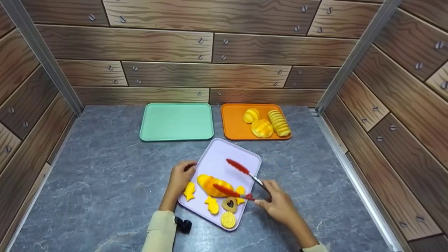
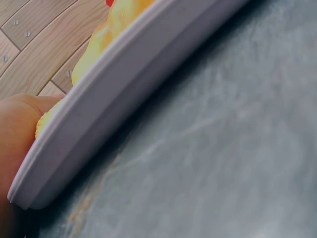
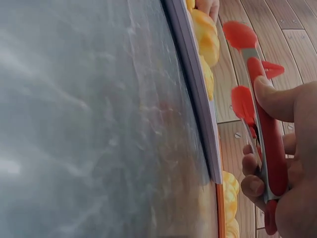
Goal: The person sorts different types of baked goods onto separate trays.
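My right hand (image 1: 280, 203) grips red-tipped tongs (image 1: 239, 166); their arms are spread above the lilac tray (image 1: 217, 154). One tip overlaps a toy croissant (image 1: 206, 182) in the head view; whether it touches cannot be told. My left hand (image 1: 181, 176) holds the tray's left rim with curled fingers. Around the croissant lie fish-shaped cookies (image 1: 212, 205), one at the left rim (image 1: 189, 191) and another partly behind the tongs. A heart-shaped cookie with a dark centre (image 1: 230, 204) and a round biscuit (image 1: 228, 220) are near the front corner. In the right wrist view, the tongs (image 3: 270, 134) hold nothing.
Behind the lilac tray stands a green tray (image 1: 176, 122). To its right, an orange tray (image 1: 232, 120) bears two round buns (image 1: 261, 128) and a long striped loaf (image 1: 279, 123). Wood-patterned walls (image 1: 210, 75) enclose the grey marbled tabletop (image 1: 115, 168).
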A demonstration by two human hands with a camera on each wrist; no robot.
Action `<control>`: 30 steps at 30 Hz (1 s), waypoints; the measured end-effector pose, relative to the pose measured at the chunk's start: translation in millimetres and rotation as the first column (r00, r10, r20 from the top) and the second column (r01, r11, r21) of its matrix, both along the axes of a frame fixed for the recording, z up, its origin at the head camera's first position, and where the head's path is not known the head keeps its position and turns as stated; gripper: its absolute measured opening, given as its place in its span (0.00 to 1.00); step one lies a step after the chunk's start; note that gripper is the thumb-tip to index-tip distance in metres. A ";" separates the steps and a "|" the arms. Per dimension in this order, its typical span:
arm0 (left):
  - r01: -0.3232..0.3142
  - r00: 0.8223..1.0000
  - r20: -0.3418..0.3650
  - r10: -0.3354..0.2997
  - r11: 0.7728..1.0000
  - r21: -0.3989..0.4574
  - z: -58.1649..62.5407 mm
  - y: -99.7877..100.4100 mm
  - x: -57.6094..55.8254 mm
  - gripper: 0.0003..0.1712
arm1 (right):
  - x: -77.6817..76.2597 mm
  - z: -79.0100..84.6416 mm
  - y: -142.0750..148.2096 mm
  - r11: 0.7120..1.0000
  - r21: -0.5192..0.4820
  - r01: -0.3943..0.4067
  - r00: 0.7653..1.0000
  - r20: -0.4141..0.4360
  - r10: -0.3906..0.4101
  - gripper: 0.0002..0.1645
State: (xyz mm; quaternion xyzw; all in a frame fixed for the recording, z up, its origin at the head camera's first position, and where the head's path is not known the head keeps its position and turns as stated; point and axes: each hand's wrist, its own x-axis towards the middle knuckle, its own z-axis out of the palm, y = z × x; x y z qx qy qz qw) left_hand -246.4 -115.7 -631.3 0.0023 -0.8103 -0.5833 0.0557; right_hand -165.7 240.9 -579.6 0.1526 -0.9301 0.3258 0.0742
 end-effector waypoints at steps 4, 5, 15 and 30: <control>0.004 1.000 -0.016 -0.004 1.000 -0.003 0.3 -0.7 -0.1 0.13 | 5.6 -2.9 -0.4 0.997 0.043 -0.068 0.997 -0.030 0.069 0.39; 0.005 1.000 -0.018 -0.005 1.000 0.000 0.6 -0.8 0.0 0.13 | 6.3 -3.4 -0.4 0.995 0.056 -0.079 0.996 -0.041 0.082 0.39; -0.005 1.000 -0.018 0.005 1.000 -0.001 -0.9 -0.4 -0.8 0.12 | 7.5 -4.4 0.2 0.984 0.128 -0.125 0.990 -0.046 0.131 0.34; -0.011 1.000 -0.014 0.011 1.000 -0.008 -0.7 0.0 0.2 0.12 | 11.6 -7.8 0.3 0.988 0.096 -0.118 0.991 -0.050 0.123 0.32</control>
